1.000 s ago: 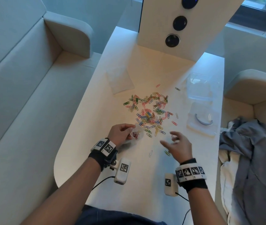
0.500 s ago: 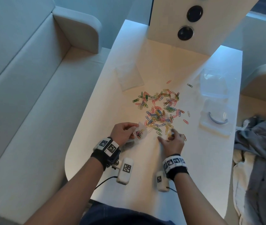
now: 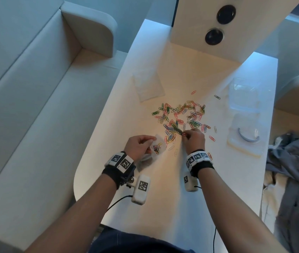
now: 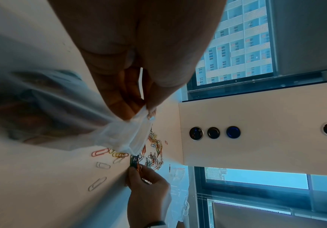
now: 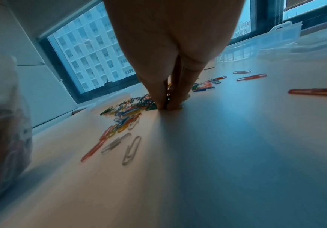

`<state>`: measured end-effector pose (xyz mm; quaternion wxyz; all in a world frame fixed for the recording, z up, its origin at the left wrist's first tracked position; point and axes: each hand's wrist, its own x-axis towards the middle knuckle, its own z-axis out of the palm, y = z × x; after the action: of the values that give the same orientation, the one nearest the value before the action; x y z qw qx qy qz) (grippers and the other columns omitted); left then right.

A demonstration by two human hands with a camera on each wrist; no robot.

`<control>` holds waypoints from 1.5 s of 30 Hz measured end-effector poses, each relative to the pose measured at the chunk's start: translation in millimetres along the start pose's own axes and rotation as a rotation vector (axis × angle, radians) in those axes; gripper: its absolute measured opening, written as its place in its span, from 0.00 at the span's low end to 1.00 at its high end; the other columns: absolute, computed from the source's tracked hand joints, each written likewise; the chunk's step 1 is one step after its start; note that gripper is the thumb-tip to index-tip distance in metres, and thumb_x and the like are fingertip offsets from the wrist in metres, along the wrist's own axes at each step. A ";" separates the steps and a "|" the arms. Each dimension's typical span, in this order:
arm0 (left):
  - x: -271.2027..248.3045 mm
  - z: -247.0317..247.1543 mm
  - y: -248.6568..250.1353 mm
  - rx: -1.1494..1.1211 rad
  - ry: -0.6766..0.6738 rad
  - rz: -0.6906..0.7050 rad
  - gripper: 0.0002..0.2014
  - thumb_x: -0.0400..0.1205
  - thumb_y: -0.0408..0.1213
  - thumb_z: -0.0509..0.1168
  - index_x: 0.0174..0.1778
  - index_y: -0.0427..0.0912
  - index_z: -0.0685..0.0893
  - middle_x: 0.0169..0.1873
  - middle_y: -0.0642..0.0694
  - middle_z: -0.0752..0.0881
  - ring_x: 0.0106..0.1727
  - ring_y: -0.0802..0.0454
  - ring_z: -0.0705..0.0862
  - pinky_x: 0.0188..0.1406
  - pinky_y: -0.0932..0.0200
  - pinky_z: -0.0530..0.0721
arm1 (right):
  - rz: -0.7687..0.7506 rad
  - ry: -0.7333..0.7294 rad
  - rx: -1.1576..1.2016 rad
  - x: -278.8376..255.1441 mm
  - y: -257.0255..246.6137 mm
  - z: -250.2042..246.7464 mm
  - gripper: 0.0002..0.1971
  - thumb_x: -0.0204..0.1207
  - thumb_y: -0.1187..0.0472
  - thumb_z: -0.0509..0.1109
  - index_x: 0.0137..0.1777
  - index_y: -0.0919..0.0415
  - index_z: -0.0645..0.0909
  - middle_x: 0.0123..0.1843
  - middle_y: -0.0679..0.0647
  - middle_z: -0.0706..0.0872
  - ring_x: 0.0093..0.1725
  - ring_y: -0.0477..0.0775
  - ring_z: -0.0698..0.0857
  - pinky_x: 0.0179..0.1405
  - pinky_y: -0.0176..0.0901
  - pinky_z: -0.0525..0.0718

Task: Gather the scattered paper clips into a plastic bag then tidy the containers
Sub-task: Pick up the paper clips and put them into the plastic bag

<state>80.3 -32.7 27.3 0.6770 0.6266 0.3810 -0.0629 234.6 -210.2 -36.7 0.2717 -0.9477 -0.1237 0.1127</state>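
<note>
Head view first: the left hand (image 3: pixel 139 146) sits near the front edge of the worktop (image 3: pixel 218 189), pinching the mouth of a small clear plastic bag (image 3: pixel 157 147) that already has a clutch of coloured clips showing through it. Over on the left wrist camera, thumb and fingers (image 4: pixel 123 108) are closed tight on the bag's bunched rim, the rest of the film trailing off toward the lens.

Now the right hand (image 3: pixel 194 138) — it's down at the near edge of the pile of paper clips (image 3: pixel 181 115), fingers curled in and drawn together, nipping a small bundle of clips that pokes out from the fingertips. Right wrist camera confirms it: fingertips (image 5: pixel 171 103) pressed together right at the worktop surface, clips sandwiched between them.

So this is mid-gathering, and early in it by my reckoning: most of the pile is still spread across the middle of the worktop, with strays off to the right, such as one red clip (image 3: pixel 211 138), and a couple of pale ones near the bag. The two clear containers (image 3: pixel 243 132) sit well off at the right edge, untouched.

What's next? Lift that bundle without shedding any, carry it across to the bag, and the left hand will need to hold the mouth wide enough to take it. The bag's rim looks pinched nearly closed, so that opening is the tricky bit. Loose clips snag each other, too, so a dangling one could drop on the way.
</note>
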 end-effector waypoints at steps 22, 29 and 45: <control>9.8 44.6 13.8 0.076 0.001 0.130 0.10 0.82 0.32 0.66 0.43 0.50 0.90 0.27 0.49 0.87 0.26 0.57 0.83 0.46 0.52 0.88 | -0.134 -0.386 0.131 -48.5 -64.0 -45.8 0.10 0.76 0.67 0.71 0.53 0.58 0.90 0.42 0.49 0.89 0.39 0.42 0.82 0.37 0.20 0.73; 7.3 47.0 15.4 0.074 -0.049 0.146 0.09 0.83 0.31 0.65 0.50 0.43 0.91 0.26 0.54 0.87 0.29 0.57 0.83 0.47 0.53 0.88 | -0.193 -0.340 -0.033 -48.8 -68.6 -53.3 0.10 0.76 0.67 0.69 0.47 0.58 0.92 0.44 0.53 0.92 0.38 0.47 0.83 0.48 0.35 0.82; 10.8 11.5 17.7 -0.119 0.042 0.062 0.10 0.82 0.31 0.66 0.46 0.49 0.91 0.40 0.50 0.91 0.33 0.56 0.84 0.42 0.58 0.85 | 0.276 -0.136 0.047 -45.3 8.2 -6.3 0.57 0.54 0.36 0.84 0.80 0.59 0.65 0.68 0.60 0.68 0.69 0.62 0.73 0.73 0.52 0.75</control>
<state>102.8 -35.1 34.2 0.7065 0.5980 0.3785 -0.0058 195.1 -233.5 -29.3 0.2665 -0.9394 -0.0076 0.2157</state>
